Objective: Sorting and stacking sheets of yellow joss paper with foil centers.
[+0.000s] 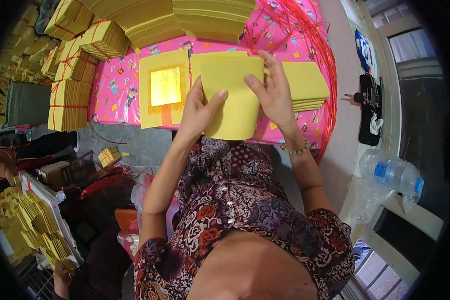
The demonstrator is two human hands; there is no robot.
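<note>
A small sheaf of yellow paper sheets (233, 107) is held up over the near edge of the table, its lower part curving. My left hand (201, 111) grips its left side, thumb on top and fingers behind. At the upper right edge, my right hand (276, 95) has its thumb on the front and its fingers around the edge. To the left lies a yellow sheet with a shiny gold square (166, 87), flat on the pink patterned tablecloth (117, 100). A stack of folded yellow paper (305, 82) sits just right of my right hand.
Tall piles of yellow paper (185, 20) line the table's far side. Bundles tied with red string (69, 106) stand at the left. Loose red string (317, 50) hangs over the right edge. A plastic bottle (392, 175) lies at right. Another person's hand (61, 275) touches yellow packets at lower left.
</note>
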